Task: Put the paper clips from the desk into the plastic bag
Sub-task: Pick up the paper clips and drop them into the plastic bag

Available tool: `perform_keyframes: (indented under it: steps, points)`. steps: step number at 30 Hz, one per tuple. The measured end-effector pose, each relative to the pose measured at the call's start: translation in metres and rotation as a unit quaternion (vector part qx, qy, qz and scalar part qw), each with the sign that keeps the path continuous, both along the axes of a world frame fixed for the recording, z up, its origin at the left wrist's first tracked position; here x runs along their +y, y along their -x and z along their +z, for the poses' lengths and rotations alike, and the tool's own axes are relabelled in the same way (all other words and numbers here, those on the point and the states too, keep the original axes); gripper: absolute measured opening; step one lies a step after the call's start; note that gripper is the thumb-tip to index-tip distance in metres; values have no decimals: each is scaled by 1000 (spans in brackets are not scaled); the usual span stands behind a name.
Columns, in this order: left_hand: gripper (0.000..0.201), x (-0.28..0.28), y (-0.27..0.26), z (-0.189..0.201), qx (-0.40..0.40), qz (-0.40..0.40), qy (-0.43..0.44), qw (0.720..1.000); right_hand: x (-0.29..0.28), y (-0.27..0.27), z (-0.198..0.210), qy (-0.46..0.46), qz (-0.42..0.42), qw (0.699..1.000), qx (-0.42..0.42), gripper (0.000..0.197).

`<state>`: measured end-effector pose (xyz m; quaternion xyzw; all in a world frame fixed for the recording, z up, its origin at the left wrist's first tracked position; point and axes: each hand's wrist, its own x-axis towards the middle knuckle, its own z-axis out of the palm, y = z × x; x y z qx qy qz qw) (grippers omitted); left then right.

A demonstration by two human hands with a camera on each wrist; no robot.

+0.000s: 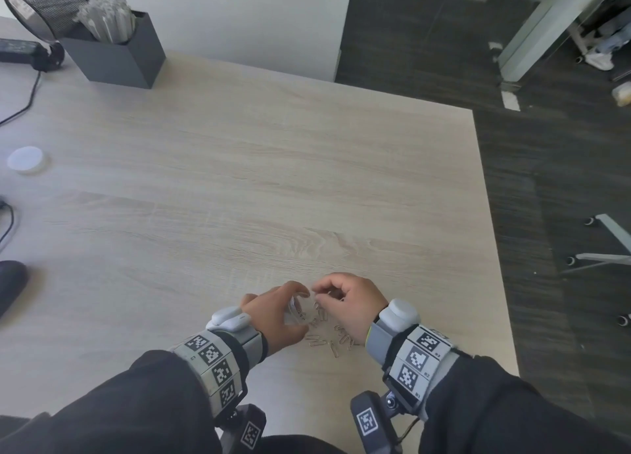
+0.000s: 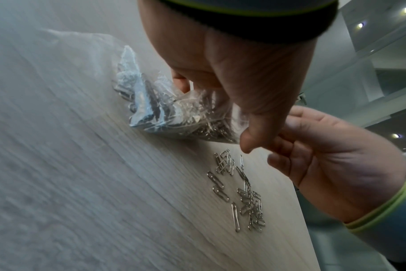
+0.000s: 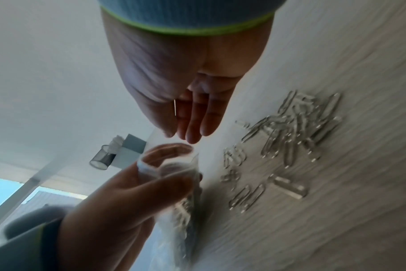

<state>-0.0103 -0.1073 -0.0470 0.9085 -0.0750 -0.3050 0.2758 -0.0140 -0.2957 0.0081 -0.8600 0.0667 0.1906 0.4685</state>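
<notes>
My left hand (image 1: 278,312) grips clear crinkled plastic bag (image 2: 165,113), mouth held open, silver clips inside. My right hand (image 1: 348,303) pinches one clip above mouth. Loose paper clips (image 2: 241,192) heaped on bench (image 1: 256,187) below.

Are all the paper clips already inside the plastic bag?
No: many loose paper clips lie on the desk beside the plastic bag, which the left hand holds.
</notes>
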Motion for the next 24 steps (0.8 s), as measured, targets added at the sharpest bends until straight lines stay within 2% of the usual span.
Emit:
perform_keyframes:
  steps: [4,7,10,13,17,20,24]
  points:
    - [50,5,-1,0,2,18,5,1000,-39,-1,-17,104,6,994,-14,12]
    - [50,6,-1,3,2,19,8,1000,-67,4,-26,186,76,979,33,38]
    - [49,7,-2,5,4,19,6,1000,-80,9,-30,219,162,960,66,60]
    - [48,8,0,4,8,14,5,1000,-77,16,-30,233,211,947,63,45]
    - [47,8,1,4,-1,15,2,1000,-63,18,-34,236,199,950,54,17]
    - [47,9,2,4,-9,16,4,1000,-43,12,-35,219,194,955,53,16]
    - [49,12,4,3,-15,26,1,1000,-27,5,-35,174,153,973,5,17]
